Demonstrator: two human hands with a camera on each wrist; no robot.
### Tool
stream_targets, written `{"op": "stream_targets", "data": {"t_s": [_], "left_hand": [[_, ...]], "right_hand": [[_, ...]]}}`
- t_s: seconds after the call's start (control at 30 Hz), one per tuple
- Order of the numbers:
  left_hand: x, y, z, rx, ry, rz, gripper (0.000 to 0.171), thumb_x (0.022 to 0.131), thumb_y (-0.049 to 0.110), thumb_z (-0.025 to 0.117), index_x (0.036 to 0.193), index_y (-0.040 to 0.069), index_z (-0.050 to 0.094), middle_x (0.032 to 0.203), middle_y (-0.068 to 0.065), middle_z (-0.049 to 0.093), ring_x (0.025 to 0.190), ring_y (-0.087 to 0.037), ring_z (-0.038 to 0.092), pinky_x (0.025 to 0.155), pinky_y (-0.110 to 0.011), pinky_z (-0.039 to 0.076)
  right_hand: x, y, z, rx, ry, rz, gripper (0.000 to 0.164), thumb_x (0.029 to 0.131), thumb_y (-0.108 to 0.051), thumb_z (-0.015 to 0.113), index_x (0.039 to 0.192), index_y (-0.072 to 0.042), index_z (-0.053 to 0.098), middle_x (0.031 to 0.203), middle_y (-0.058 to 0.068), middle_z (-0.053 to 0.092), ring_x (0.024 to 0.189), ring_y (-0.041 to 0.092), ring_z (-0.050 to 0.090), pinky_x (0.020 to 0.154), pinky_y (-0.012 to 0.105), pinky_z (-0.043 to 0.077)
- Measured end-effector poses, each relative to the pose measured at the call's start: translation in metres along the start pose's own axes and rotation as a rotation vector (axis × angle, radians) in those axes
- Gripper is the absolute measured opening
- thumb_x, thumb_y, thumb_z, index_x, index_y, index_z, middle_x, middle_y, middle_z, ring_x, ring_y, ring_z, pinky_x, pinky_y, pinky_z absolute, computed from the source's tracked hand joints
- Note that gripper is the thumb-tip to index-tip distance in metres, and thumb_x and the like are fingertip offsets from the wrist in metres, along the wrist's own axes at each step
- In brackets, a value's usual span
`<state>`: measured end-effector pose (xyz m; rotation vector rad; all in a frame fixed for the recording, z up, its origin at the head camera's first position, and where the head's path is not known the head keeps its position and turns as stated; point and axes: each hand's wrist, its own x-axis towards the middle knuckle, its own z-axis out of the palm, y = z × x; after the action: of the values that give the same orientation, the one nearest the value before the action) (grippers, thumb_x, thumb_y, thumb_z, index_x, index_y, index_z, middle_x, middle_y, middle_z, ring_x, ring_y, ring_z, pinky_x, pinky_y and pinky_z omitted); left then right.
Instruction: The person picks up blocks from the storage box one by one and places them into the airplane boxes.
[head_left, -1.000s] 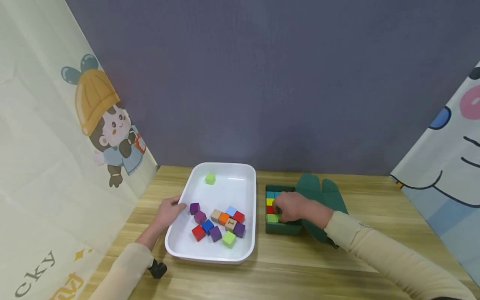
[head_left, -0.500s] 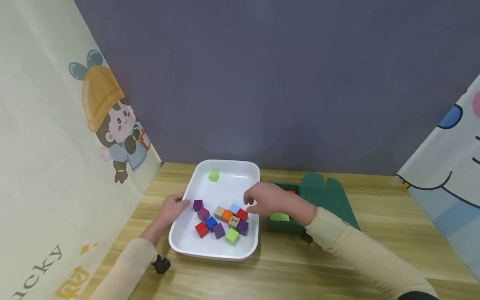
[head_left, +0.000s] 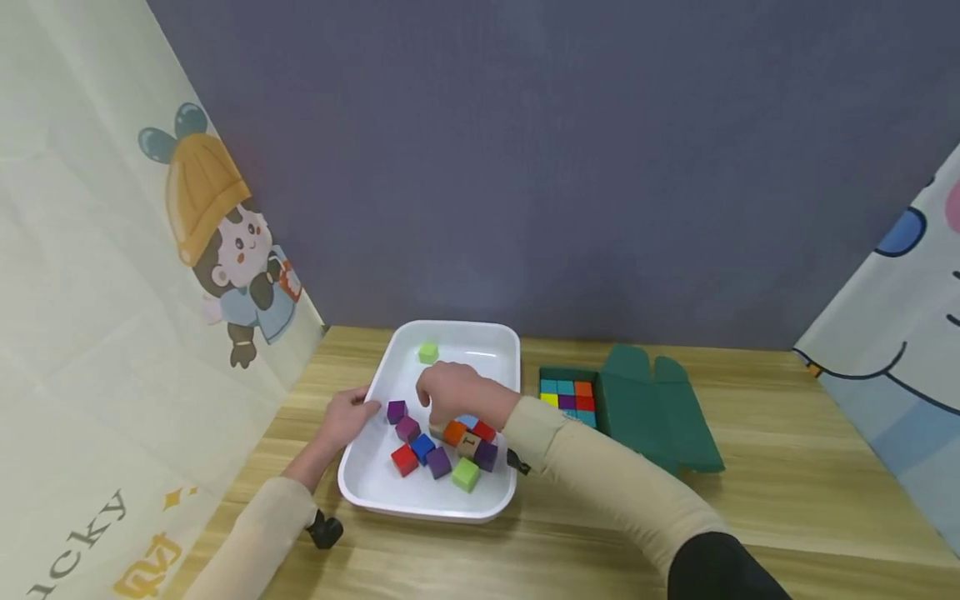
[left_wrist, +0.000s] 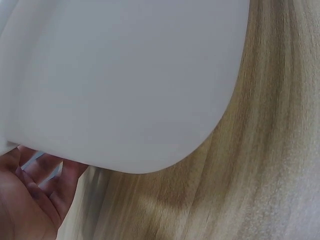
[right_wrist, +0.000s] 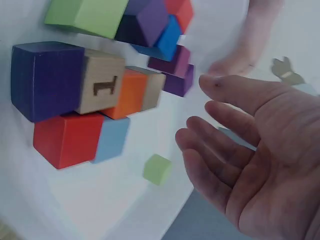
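A white tray (head_left: 375,483) holds several coloured wooden cubes, most of them clustered in its near half. My left hand (head_left: 348,421) grips the tray's left rim, thumb on top; in the left wrist view its fingers (left_wrist: 65,187) curl at the edge. Over the middle of the tray hovers my right hand (head_left: 459,392), partly covering the cubes. The right wrist view shows it with relaxed fingers and nothing between them. Nearby are a plain wood cube (right_wrist: 153,90), an orange cube (right_wrist: 131,92), a light blue cube (right_wrist: 111,137) and purple cubes (right_wrist: 177,82). A light green cube (head_left: 428,353) lies alone at the far end.
Right of the tray stands a green box (head_left: 606,404) with its lid (head_left: 637,408) folded open to the right. Rows of coloured cubes (head_left: 567,400) fill its visible part; my right forearm hides the near part. A dark wall (head_left: 525,167) rises behind the wooden table (head_left: 787,467).
My right hand has moved left from the green box to over the middle of the tray. The left hand stays on the tray's rim. The view has shifted slightly.
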<state>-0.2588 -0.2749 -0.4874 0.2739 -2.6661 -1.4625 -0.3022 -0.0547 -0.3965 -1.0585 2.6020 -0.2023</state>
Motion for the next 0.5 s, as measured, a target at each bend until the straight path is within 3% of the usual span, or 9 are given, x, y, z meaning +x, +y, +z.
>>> {"op": "stream_targets", "data": {"t_s": [0.2,0.33,0.5], "left_hand": [[0.002,0.001,-0.001,0.006,0.016,0.017,0.044,0.09,0.008,0.06,0.13,-0.009,0.055,0.114,-0.033,0.062,0.087,-0.034,0.067,0.07,-0.039,0.06],[0.0,0.001,0.0,0.01,0.007,0.011,0.044,0.09,0.009,0.06,0.13,-0.008,0.056,0.116,-0.032,0.061,0.088,-0.033,0.067,0.071,-0.039,0.059],[-0.003,0.002,-0.001,0.013,0.013,0.01,0.042,0.09,0.008,0.06,0.129,-0.009,0.057,0.116,-0.032,0.061,0.088,-0.033,0.067,0.071,-0.04,0.06]], "right_hand": [[0.016,-0.005,0.011,-0.053,-0.066,0.073,0.022,0.076,-0.022,0.081,0.087,-0.017,0.062,0.078,-0.004,0.061,0.071,0.017,0.057,0.061,0.027,0.049],[0.023,-0.005,0.021,-0.128,-0.071,0.094,0.024,0.075,-0.023,0.081,0.088,-0.017,0.062,0.076,-0.003,0.061,0.07,0.018,0.056,0.061,0.028,0.047],[0.027,-0.008,0.027,-0.133,-0.061,0.107,0.023,0.077,-0.022,0.08,0.09,-0.016,0.062,0.076,-0.002,0.061,0.069,0.018,0.055,0.06,0.028,0.047]]}}
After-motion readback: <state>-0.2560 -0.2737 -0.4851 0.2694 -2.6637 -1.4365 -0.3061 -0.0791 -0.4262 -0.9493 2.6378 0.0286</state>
